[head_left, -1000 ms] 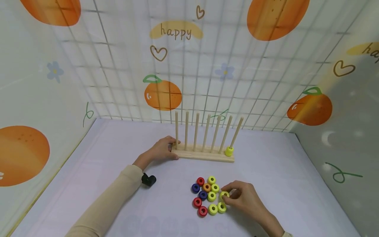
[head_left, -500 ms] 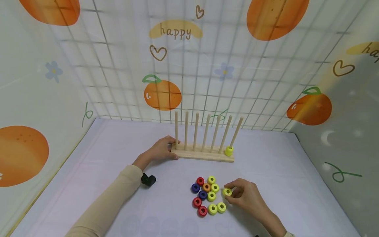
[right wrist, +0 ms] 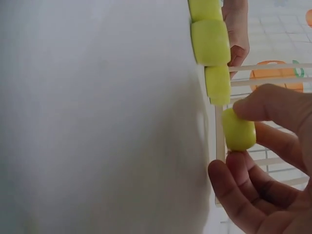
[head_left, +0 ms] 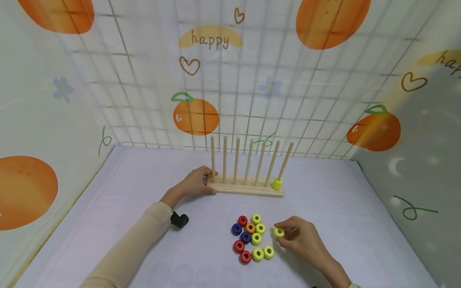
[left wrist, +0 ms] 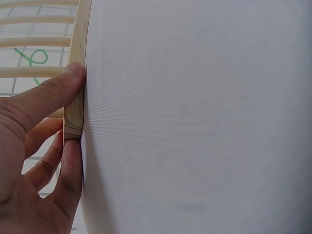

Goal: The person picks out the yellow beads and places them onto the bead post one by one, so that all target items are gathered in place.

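Note:
A wooden peg rack with a row of upright pegs stands toward the back of the table. My left hand grips its left end, thumb in front and fingers behind; the left wrist view shows the thumb pressed on the base. Yellow beads sit at the foot of the rightmost peg. Between thumb and fingers, my right hand pinches a yellow bead, which the right wrist view shows just off the table. Left of it lie loose beads: yellow, red, blue and orange.
A small black object lies beside the left sleeve. Behind the rack rises a patterned curtain, and similar sheets flank the white table on both sides.
My right hand has drawn the pinched yellow bead out of the loose group, slightly to the right and away from me. The left hand keeps its grip on the rack.

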`<state>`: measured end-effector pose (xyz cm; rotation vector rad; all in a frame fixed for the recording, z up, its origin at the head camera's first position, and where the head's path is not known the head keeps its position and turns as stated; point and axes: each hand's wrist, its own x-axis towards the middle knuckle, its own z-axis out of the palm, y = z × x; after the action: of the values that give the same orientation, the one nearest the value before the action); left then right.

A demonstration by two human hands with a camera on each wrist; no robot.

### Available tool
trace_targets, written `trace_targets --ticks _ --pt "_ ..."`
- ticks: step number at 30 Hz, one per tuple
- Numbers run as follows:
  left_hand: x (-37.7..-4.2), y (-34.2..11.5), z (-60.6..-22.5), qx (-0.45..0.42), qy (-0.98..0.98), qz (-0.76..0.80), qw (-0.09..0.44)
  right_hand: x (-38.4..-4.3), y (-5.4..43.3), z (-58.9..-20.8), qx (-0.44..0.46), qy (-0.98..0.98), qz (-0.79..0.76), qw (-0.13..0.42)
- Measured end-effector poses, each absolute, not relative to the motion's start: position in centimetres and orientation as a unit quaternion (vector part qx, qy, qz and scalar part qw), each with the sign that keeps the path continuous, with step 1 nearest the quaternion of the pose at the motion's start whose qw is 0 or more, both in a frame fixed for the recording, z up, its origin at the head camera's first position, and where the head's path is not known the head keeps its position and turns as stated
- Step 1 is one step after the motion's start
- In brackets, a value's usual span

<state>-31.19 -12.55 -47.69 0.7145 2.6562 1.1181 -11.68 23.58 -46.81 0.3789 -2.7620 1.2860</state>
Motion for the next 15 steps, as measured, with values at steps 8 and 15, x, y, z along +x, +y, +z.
trace_targets --ticks 8,15 --pt "-30.9 -12.6 -47.4 0.239 0.891 0.378 0.085 -11.6 24.1 -46.5 0.110 -0.899 0.419 0.057" --pt "-30.9 -12.5 -47.4 0.232 0.892 0.379 0.089 -11.8 25.2 -45.5 0.115 -0.902 0.404 0.101"
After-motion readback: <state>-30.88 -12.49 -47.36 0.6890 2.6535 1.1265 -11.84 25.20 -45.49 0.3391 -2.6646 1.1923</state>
